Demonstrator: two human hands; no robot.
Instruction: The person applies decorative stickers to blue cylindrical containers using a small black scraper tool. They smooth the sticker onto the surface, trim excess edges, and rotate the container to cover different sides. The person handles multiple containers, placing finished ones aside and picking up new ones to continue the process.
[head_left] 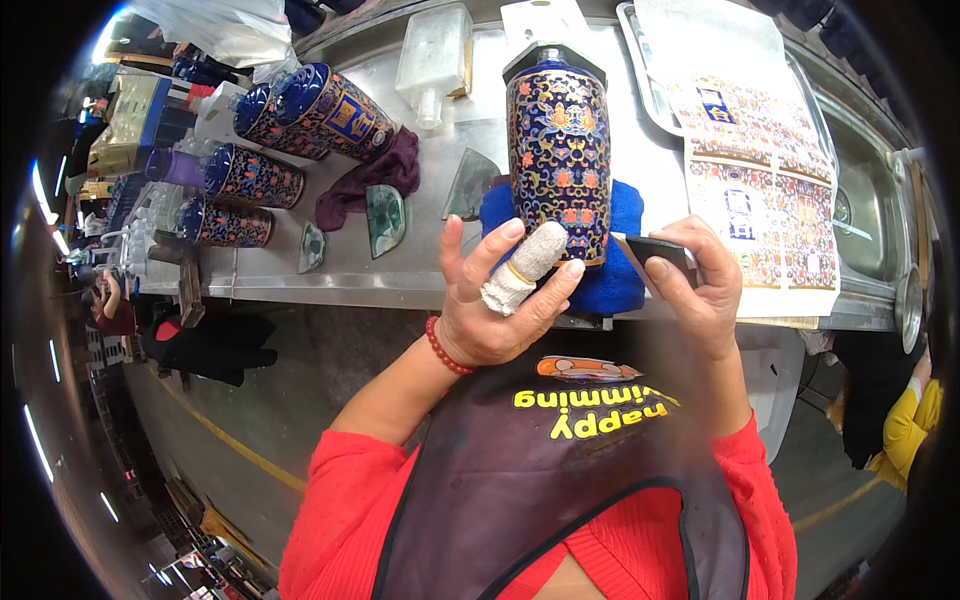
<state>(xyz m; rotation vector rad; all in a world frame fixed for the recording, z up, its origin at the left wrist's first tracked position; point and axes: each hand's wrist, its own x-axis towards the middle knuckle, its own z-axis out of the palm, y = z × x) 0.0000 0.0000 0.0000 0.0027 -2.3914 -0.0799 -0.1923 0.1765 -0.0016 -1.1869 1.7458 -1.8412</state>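
A dark blue bottle (pixel 558 140) with a colourful floral pattern lies on a folded blue towel (pixel 626 275) in front of me, its neck pointing away. My left hand (pixel 500 290) is at its near end, fingers spread. A greyish cloth cover sits on one finger, overlapping the bottle's surface. Pinched between thumb and fingers of my right hand (pixel 700 285) is a flat dark scraper (pixel 664 252) with a pale edge, just right of the bottle's near end. Printed floral decal sheets (pixel 765 260) lie at the right.
Several more patterned bottles (pixel 340 115) stand at the left beside a purple cloth (pixel 385 175). Greenish glass pieces (pixel 386 220) lie on the metal table (pixel 345 285). A clear block-shaped container (pixel 434 55) is at the back; a metal sink (pixel 865 220) is far right.
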